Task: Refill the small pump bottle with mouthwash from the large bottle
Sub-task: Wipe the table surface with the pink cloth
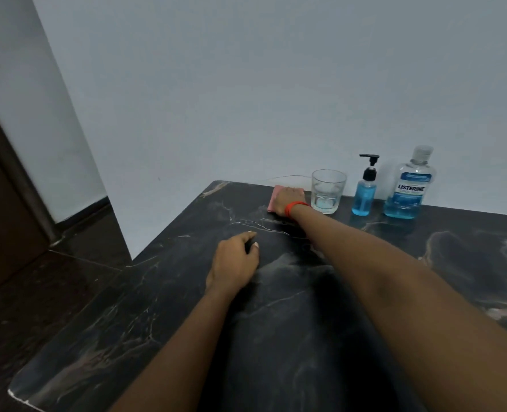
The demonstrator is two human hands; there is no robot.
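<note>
Left hand [234, 260] rests loosely curled on the table [291, 328], right hand [288, 200] flat on the pink cloth [273, 200] by the glass [327, 191], small pump bottle [364, 194] and large bottle [410, 188] upright alongside, so best unscrew both before tipping

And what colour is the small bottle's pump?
The pump is black; head view.

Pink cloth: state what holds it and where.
The right hand rests on top of the pink cloth, covering most of it; whether its fingers grip it cannot be told. The left hand holds nothing.

Glass [328, 191] — pink cloth [273, 200] — marble table [291, 337]
</note>
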